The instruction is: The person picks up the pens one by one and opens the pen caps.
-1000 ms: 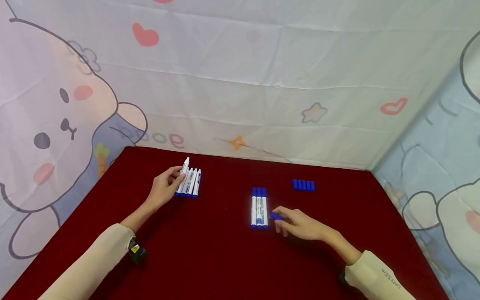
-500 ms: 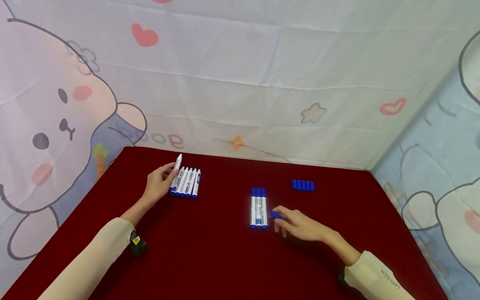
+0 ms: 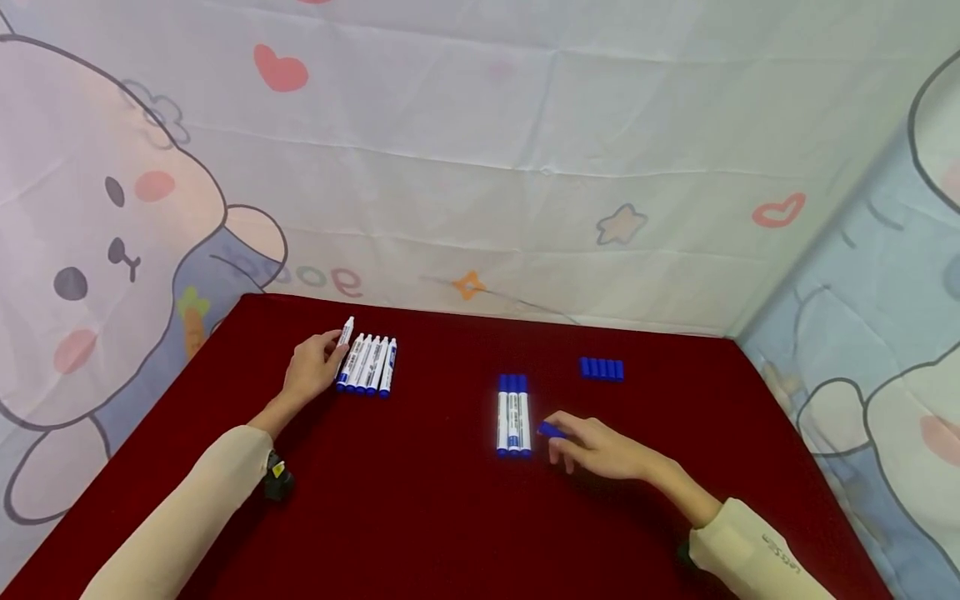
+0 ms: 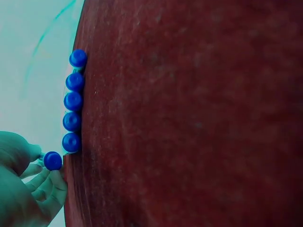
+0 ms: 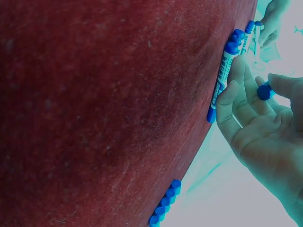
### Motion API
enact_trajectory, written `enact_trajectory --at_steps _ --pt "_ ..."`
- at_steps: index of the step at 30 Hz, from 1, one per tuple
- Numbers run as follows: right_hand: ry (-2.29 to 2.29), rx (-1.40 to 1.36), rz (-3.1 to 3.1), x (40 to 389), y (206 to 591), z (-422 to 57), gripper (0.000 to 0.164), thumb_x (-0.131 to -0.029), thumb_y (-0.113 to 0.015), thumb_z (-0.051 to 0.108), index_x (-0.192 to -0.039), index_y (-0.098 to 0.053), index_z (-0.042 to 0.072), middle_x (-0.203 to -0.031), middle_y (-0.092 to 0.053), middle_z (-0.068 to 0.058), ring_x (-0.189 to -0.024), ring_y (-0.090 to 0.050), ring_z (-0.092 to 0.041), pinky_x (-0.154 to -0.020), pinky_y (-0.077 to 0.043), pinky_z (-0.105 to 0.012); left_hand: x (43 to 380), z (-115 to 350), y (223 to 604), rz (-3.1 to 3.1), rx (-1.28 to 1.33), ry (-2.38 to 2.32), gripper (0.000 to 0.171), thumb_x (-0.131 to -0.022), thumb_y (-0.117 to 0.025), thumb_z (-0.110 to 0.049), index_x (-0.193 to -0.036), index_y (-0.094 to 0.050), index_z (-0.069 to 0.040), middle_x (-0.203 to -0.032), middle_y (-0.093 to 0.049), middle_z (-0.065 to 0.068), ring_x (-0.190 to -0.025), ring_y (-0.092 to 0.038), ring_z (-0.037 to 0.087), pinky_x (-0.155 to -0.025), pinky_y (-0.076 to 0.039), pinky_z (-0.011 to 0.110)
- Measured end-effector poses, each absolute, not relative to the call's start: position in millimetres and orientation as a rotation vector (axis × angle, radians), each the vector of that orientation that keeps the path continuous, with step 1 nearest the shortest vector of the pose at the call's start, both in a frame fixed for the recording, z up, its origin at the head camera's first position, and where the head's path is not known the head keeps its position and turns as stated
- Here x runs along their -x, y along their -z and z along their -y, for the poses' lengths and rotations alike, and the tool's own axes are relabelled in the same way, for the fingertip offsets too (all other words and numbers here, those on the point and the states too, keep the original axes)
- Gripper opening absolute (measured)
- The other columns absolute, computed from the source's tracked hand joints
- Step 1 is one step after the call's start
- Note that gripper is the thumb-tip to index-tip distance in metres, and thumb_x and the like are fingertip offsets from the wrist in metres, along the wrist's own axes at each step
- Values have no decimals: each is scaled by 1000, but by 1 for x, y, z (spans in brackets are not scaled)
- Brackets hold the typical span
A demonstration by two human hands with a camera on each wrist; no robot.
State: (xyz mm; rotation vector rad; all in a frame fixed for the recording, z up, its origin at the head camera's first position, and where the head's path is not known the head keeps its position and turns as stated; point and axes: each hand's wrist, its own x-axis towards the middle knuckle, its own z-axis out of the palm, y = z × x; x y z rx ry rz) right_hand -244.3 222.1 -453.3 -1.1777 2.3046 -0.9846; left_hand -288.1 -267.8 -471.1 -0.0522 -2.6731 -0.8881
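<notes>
At the left of the table, my left hand (image 3: 310,367) pinches an uncapped white marker (image 3: 346,331) between thumb and fingers, its bare tip upward in the head view. Just right of it lies a row of several uncapped markers (image 3: 367,364), tips toward the back wall. In the left wrist view the held marker's blue end (image 4: 52,161) sits apart from the row's blue ends (image 4: 73,100). Over on the right, my right hand (image 3: 600,448) pinches a blue marker cap (image 3: 552,430). Close to those fingers lie three capped markers (image 3: 513,417), side by side.
Several loose blue caps (image 3: 602,369) stand in a tight row at the back right. Dark red cloth (image 3: 435,508) covers the table. A printed fabric backdrop (image 3: 480,150) rises along its back edge and right side.
My left hand has moved left with a marker, then lowered it slightly beside the row; more of the row now shows. My right hand holds the cap in the same place.
</notes>
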Motion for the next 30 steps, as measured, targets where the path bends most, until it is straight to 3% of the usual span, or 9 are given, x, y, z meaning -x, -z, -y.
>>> enact_trajectory --at_steps 7,11,19,25,30 --pt "977 1166 -2304 245 454 -224 28 -111 -44 16 -134 -50 1 -96 -71 -6 -76 -67 -8 -70 -57 -26 294 273 475 2789 32 900 43 -104 -56 -18 -136 -57 12 -109 -70 32 -89 -68 40 -75 -55 50" --pt "978 1168 -2299 244 453 -224 28 -110 -44 15 -134 -50 1 -96 -72 -7 -76 -67 -8 -71 -57 -26 293 274 475 2811 48 890 42 -103 -57 -16 -133 -59 13 -105 -70 30 -82 -66 34 -70 -54 44" --pt "983 1132 -2278 242 452 -224 29 -110 -45 16 -134 -50 -1 -97 -73 -9 -76 -70 -12 -70 -56 -25 293 275 472 2869 3 904 44 -104 -56 -17 -136 -57 12 -97 -68 24 -66 -53 20 -56 -39 29" --pt "973 1130 -2276 243 453 -226 30 -110 -45 16 -134 -50 -2 -97 -73 -9 -77 -70 -12 -72 -58 -27 290 273 465 2845 -11 868 42 -102 -56 -19 -133 -61 9 -107 -68 27 -81 -62 30 -65 -50 40" --pt "933 1122 -2292 244 455 -230 31 -110 -46 17 -135 -50 -1 -98 -74 -7 -77 -71 -11 -74 -57 -26 284 262 448 2733 125 870 37 -100 -57 -12 -128 -63 10 -105 -68 29 -89 -65 38 -76 -54 51"
